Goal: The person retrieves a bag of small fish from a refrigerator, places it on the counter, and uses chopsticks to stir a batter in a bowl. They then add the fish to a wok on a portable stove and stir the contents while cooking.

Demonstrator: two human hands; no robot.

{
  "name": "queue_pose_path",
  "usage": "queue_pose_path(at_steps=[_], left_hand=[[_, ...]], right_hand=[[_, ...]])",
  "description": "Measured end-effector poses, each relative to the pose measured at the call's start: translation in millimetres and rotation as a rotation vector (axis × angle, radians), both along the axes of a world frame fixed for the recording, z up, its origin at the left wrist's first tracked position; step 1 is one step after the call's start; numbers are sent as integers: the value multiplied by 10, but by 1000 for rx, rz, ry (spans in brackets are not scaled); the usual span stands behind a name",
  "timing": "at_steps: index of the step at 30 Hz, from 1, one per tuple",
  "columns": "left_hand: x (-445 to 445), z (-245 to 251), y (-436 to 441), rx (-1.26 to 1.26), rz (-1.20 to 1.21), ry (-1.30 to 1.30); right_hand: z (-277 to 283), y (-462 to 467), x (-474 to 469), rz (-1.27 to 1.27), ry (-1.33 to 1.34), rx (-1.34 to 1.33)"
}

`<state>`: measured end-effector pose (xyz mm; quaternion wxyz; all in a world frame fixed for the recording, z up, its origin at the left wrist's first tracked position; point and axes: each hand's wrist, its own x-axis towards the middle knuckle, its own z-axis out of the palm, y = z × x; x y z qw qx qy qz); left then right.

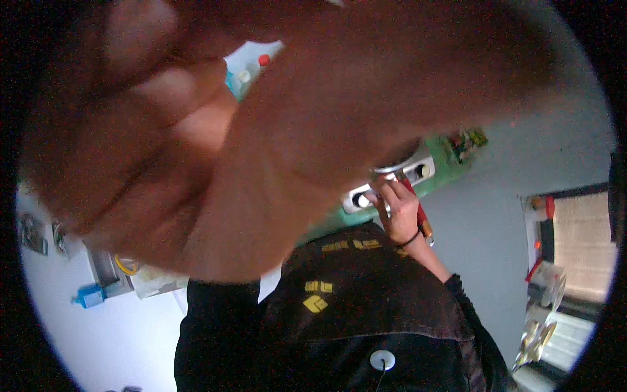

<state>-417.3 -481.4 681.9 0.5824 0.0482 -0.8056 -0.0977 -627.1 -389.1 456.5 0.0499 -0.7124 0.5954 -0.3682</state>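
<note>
My left hand (274, 161) is raised right up to the camera, large and blurred, and covers most of the upper view. Whether it holds anything cannot be told. Beyond it, my right hand (399, 210), with a dark band at the wrist, is at the front of a gas stove (404, 177). Its fingers are bent beside the red handle (422, 218) of a pan; a grip on the handle is not plain. Part of the pan's rim (392, 169) shows on the stove, and my left hand hides the rest. A stove knob (362, 200) lies left of my right fingers.
A green surface (443, 169) lies under the stove, with small packets (468, 142) on it. Bottles with a red cap (264, 60) and a white cap (243, 75) show through a gap. A blue bottle (90, 296) is at lower left. Shelves with goods (543, 284) stand at right.
</note>
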Motion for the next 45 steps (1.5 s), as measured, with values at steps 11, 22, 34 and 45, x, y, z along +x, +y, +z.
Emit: queue_pose_path(at_steps=[11, 22, 34, 45], left_hand=[[-394, -2367, 343, 1530, -198, 26], [277, -2872, 333, 1343, 282, 16], [1400, -3898, 467, 1867, 527, 259], [1124, -3849, 271, 1838, 488, 176]], right_hand=[[-187, -25, 17, 1, -4, 14], [-220, -138, 48, 59, -93, 3], [-270, -71, 76, -31, -112, 26], [-133, -55, 105, -86, -48, 53]])
